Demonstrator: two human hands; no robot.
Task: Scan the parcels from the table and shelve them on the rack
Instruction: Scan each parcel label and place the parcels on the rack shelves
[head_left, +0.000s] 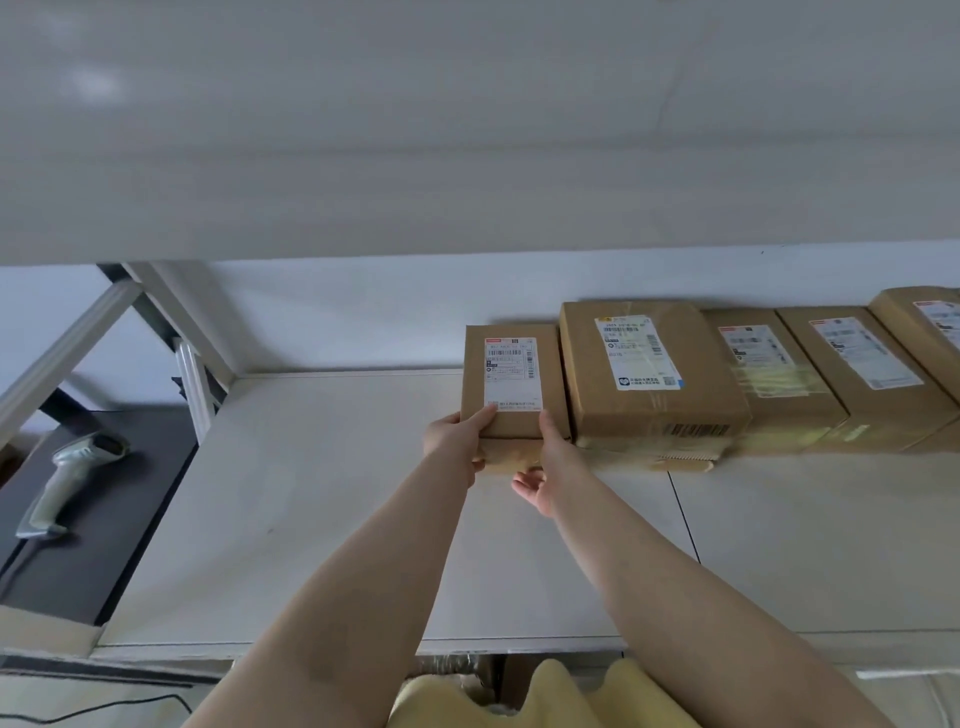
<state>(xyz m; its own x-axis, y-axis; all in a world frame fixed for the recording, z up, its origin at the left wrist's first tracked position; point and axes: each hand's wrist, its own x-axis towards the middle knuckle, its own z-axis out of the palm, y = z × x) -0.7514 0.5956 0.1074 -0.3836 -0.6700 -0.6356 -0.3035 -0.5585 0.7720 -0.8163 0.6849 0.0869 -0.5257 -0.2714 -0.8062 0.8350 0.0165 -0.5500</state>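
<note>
Yellow fabric (545, 696); black cable (104, 712)

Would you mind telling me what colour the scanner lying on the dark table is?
The scanner is pale grey-green, seen in the head view.

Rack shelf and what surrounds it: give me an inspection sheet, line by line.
Surface: white rack shelf, another shelf above.
Job's things: small parcel at the left end of a row of four labelled parcels; barcode scanner lying on the dark table to the left.
Clutter: nothing seen.
Hands: left hand and right hand both grip the small parcel's near end.
Cables: a dark cable on the floor, lower left.
Surroundings: white wall behind the rack.
</note>
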